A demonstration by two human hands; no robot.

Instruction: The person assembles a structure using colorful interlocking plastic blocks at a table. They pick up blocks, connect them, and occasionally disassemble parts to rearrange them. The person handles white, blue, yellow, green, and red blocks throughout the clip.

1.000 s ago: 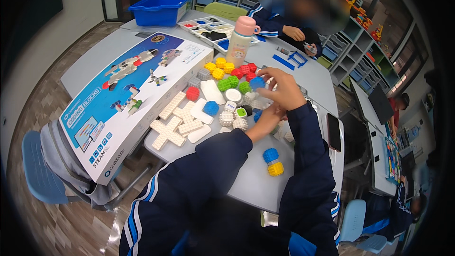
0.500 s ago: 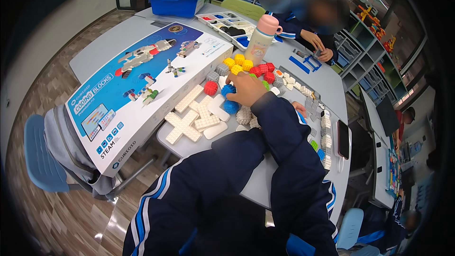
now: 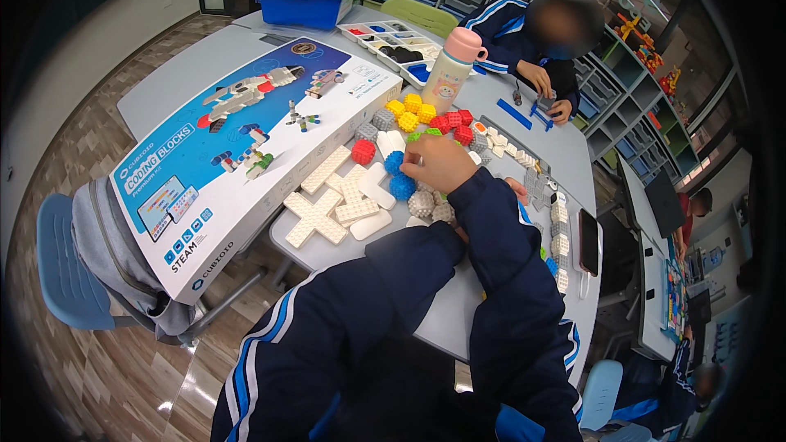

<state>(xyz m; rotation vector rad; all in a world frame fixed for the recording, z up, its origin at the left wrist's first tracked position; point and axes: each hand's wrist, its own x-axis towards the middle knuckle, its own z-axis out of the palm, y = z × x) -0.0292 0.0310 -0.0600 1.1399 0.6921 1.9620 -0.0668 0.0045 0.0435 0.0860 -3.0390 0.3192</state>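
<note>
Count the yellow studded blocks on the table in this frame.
4, clustered between the pink-capped bottle and the red blocks: yellow blocks at and. More may be hidden behind the right hand.

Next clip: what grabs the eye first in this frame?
The big blue-and-white box lying flat at the table's left stands out first. Beside it lies a bright scatter of yellow blocks, red blocks and blue blocks, with the right hand resting among them. A pink-capped bottle stands behind.
</note>
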